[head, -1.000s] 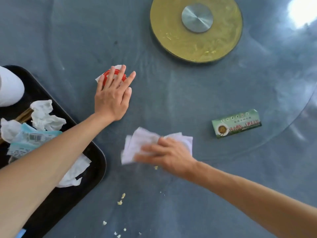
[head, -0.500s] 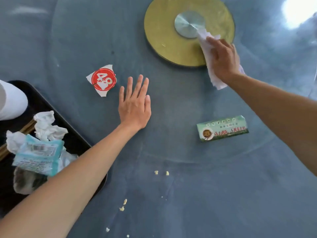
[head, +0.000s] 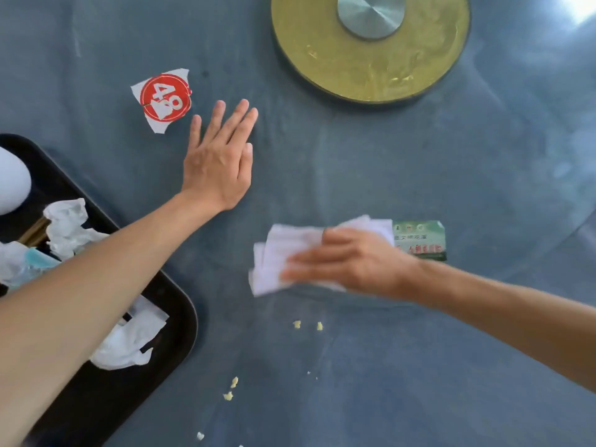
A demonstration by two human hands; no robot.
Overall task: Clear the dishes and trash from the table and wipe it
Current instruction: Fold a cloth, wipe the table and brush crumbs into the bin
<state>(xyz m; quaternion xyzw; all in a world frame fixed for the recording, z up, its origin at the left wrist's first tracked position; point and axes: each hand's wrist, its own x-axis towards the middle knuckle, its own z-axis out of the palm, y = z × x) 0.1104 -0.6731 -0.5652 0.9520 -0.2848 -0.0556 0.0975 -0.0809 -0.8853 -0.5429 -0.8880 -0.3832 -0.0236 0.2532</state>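
White tissue sits flat on the blue table under our right hand, fingers pressing it, blurred. Just beside it lies a green box. Our left hand rests flat, fingers straight, near a red tag. Crumbs lie nearby. Black tray at left holds crumpled trash.
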